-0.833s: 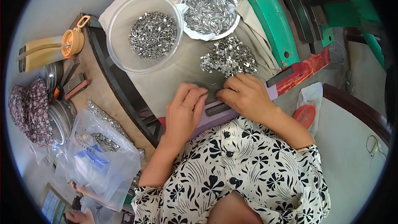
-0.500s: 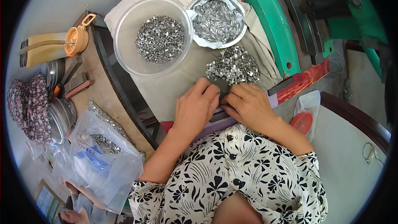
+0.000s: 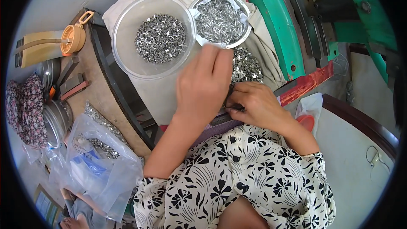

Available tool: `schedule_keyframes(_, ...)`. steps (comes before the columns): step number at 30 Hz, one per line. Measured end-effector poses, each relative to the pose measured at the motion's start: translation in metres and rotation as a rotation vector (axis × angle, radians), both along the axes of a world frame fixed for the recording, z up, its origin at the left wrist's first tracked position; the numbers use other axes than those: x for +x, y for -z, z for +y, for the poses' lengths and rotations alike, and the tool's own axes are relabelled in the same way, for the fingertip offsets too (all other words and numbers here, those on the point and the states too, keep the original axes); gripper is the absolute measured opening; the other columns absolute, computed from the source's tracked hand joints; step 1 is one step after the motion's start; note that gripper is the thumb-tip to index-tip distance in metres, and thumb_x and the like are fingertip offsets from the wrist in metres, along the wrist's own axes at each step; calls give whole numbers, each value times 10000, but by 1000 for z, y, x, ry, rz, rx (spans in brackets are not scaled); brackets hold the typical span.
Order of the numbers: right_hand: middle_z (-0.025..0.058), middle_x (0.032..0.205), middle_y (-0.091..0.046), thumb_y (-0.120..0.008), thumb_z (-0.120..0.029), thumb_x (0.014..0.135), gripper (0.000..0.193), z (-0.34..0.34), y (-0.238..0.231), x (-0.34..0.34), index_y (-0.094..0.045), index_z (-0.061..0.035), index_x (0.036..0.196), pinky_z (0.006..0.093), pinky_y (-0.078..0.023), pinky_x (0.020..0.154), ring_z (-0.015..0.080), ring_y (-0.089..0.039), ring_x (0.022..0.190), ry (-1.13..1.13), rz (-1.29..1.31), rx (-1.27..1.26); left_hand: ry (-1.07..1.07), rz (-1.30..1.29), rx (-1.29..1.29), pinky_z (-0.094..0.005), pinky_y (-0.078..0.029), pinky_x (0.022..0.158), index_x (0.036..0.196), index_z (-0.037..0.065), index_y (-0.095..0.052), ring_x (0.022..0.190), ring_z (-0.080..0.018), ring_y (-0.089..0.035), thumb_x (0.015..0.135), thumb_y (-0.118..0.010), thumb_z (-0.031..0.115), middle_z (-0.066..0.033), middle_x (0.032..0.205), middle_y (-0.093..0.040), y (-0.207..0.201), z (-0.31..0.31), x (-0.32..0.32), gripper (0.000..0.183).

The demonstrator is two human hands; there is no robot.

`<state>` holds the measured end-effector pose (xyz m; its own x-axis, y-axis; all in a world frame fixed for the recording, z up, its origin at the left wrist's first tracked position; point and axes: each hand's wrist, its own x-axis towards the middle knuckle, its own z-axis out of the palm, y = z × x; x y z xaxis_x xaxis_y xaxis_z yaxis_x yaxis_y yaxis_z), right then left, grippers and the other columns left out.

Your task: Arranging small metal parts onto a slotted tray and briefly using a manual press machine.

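My left hand (image 3: 201, 87) is raised over the cloth, slightly smeared by motion. Its fingertips are at the near rim of a round metal bowl (image 3: 247, 34) holding slim shiny metal pins (image 3: 220, 21). Whether it grips anything is hidden. Close to my body, my right hand (image 3: 256, 104) is closed, thumb and fingers pinched together at something small and dark that I cannot make out. Just beyond it lies a loose pile of small metal pieces (image 3: 248, 65), partly covered by my left hand. A clear plastic tub (image 3: 121, 51) at the left holds many small metal parts (image 3: 160, 38).
A green machine frame (image 3: 271, 25) stands at the right, beside a red strip (image 3: 307, 82). On the left bench are an orange-lidded bottle (image 3: 73, 39), dark metal bars (image 3: 73, 85) and a plastic bag (image 3: 106, 174) with metal parts. Another person (image 3: 82, 212) shows at lower left.
My left hand has left my right hand and moved up and away to the metal bowl's edge. My right hand stays close to its earlier place. The whole view has shifted slightly.
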<state>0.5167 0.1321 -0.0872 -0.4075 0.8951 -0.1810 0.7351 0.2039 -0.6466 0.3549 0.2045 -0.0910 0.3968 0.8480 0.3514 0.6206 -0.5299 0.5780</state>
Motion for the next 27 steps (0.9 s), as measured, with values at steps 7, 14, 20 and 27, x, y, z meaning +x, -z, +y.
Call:
schedule_keyframes(7, 76, 768, -582, -732, -142, 701, 122, 2, 0, 1, -696, -64, 788, 413, -514, 685, 281, -625, 773, 5, -20, -13, 61, 38, 145, -335, -512, 618, 1033, 38, -626, 756, -210, -604, 756, -629, 59, -56, 936, -567, 6, -1, 0, 278)
schedule_keyframes(14, 70, 760, -573, -747, -122, 733, 107, 8, 0, 13, -675, -63, 785, 400, -477, 646, 271, -610, 753, 40, 4, 55, 129, 232, -51, -431, -446, 1018, 1198, 4, -630, 1249, -279, -556, 830, -604, 64, -111, 1286, -603, 32, -41, -42, 373)
schedule_keyframes(20, 54, 769, -580, -768, -134, 747, 114, 4, -1, 10, -690, -74, 805, 386, -480, 649, 260, -604, 730, 52, 57, 125, 213, 168, -130, -415, -453, 1027, 1122, 15, -674, 1212, -263, -591, 826, -614, 44, -98, 1247, -633, 27, -54, -61, 303)
schedule_keyframes(27, 33, 771, -550, -775, -141, 722, 136, -13, 10, -7, -674, -105, 805, 369, -491, 686, 229, -607, 763, 2, -47, 192, -30, 0, -197, -390, -470, 790, 1019, 27, -684, 915, -276, -620, 786, -717, 24, -85, 1040, -625, 24, -50, -54, 235)
